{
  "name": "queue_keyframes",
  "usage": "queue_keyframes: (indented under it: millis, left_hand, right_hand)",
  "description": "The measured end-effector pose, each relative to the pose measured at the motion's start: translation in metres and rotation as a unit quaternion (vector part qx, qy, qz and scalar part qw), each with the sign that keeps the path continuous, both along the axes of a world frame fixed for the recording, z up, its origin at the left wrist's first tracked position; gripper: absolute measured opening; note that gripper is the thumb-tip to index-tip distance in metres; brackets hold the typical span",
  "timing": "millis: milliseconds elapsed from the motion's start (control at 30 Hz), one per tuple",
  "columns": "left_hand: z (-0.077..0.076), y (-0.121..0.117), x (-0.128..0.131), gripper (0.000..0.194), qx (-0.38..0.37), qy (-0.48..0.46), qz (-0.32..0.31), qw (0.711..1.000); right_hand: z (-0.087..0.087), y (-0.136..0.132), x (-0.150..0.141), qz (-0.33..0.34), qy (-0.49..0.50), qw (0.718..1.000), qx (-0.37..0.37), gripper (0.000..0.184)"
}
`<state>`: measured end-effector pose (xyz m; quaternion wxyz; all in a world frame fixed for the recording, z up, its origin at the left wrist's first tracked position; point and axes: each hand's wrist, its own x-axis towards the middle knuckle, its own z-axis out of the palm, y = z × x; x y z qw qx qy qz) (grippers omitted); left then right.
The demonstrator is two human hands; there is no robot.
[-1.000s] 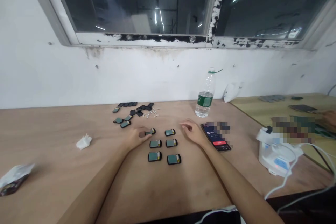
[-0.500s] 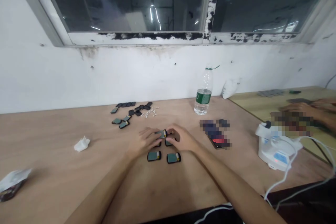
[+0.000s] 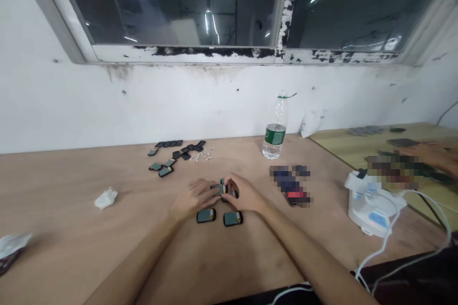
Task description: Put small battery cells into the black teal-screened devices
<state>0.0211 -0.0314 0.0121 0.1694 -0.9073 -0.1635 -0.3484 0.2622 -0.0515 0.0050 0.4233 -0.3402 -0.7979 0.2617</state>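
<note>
My left hand (image 3: pixel 195 195) and my right hand (image 3: pixel 243 194) meet over a group of small black-edged teal modules, and their fingers close on one module (image 3: pixel 219 189) from both sides. Another module (image 3: pixel 229 193) lies mostly hidden under my right fingers. Two more, a module (image 3: pixel 206 215) and a module (image 3: pixel 233 218), lie flat just in front of my hands, each with a small yellow tab. Further back, a loose cluster of black and teal modules (image 3: pixel 165 171) lies beside tiny white bits (image 3: pixel 200 156).
A water bottle (image 3: pixel 275 133) and a pixelated phone (image 3: pixel 290 186) stand on the wooden table (image 3: pixel 107 243), with a crumpled tissue (image 3: pixel 106 198) at left. A white appliance (image 3: pixel 372 212) with cables sits at right. A co-worker's hand (image 3: pixel 432 152) works on a neighbouring table.
My hands have moved together from apart and closed on a module in the middle of the group. The co-worker's hand has moved in from the right edge.
</note>
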Motion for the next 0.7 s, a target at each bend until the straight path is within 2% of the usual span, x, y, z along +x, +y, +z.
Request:
queue_keyframes:
  millis: [200,333,467,600,700]
  left_hand:
    - [0.000,0.000,0.000,0.018,0.007,-0.022,0.004,1.000]
    - [-0.002,-0.001,0.000,0.019,-0.038,-0.036,0.015,0.999]
    - [-0.005,0.004,-0.002,0.018,-0.089,-0.062,0.023,0.994]
    - [-0.007,0.017,-0.011,0.021,-0.181,-0.142,0.122,0.966]
    - [-0.008,0.028,-0.021,0.026,-0.291,-0.144,0.167,0.931]
  right_hand:
    - [0.004,0.000,0.001,0.007,0.023,0.999,0.041,0.025]
    - [0.010,-0.002,0.000,0.001,0.027,0.996,0.086,0.008]
    - [0.010,0.004,0.002,-0.045,0.068,0.996,0.044,0.003]
    - [0.006,0.017,0.023,-0.141,0.111,0.984,-0.001,0.006]
    - [0.001,0.026,0.046,-0.174,0.026,0.984,-0.030,0.006]
